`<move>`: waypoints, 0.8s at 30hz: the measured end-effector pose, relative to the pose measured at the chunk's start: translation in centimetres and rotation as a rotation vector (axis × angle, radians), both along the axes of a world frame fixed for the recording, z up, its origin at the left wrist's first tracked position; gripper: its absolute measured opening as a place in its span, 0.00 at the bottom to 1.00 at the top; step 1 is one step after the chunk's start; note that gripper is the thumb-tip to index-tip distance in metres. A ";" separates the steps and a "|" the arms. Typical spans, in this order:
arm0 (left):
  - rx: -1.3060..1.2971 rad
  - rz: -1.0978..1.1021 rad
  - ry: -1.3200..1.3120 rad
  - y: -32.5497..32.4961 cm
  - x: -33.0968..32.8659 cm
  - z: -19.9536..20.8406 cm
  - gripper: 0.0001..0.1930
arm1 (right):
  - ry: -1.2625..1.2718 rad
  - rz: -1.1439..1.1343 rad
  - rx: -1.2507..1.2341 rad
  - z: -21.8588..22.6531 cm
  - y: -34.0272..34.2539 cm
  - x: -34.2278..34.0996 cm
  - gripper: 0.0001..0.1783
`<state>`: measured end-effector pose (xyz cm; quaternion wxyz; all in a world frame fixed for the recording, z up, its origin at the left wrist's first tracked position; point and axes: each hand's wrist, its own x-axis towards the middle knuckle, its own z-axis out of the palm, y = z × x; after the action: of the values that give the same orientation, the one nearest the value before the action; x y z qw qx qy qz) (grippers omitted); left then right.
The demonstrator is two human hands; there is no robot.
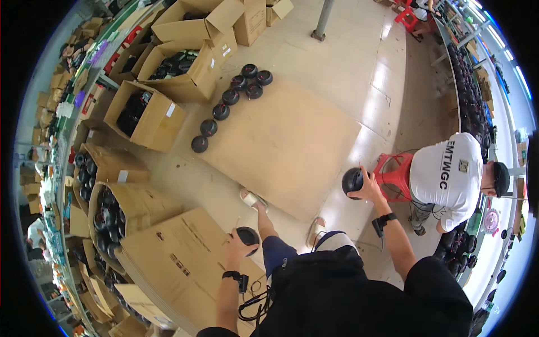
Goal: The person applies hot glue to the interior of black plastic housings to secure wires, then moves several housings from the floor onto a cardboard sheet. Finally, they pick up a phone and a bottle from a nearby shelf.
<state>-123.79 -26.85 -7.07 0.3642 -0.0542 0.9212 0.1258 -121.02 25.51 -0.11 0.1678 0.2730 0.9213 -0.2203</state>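
As I stand here and look, each hand has one round thing to mind. The left hand (236,247) is wrapped around a black ball-like thing (247,236), low by the person's left leg. The right hand (370,191) grips a second black ball-like thing (352,182), out in front and to the right, with fingers over the top and the thumb lower down.

I think the best way is to hold each one with fingers spread wide, since round, smooth sides could slip. They look heavy to me, so slow arms would be safer. The right hand looks near the red stool (396,178), where a person in a white top (446,168) sits, so a bump there could hurt. Feet need care too, with one sandal (251,197) by the edge of the flat brown board (283,149). Eight more black round things (220,112) sit along that board's far left side.

I can't see either palm, or the side of each ball-like thing pressed against it. The seated person's hands are hard to make out. The far-left boxes (92,309) are cut off by the dark rim, and what's deep inside them is hidden.
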 end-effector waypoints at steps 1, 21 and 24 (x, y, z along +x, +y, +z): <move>0.071 -0.008 -0.032 -0.3 -2.3 -0.4 0.62 | 0.038 0.065 -0.010 0.3 -1.0 -3.8 0.69; 0.153 0.419 0.153 8.7 -49.3 -29.8 0.58 | -0.048 0.691 0.105 -29.2 -15.2 -57.6 0.62; 0.168 0.419 0.219 12.2 -54.5 -36.1 0.59 | 0.015 0.705 0.106 -37.8 -16.3 -62.0 0.61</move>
<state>-178.26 -14.64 -43.13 0.2316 -0.1998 0.9101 0.2797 -183.04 9.18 -37.92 0.2122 -0.0551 0.9703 -0.1027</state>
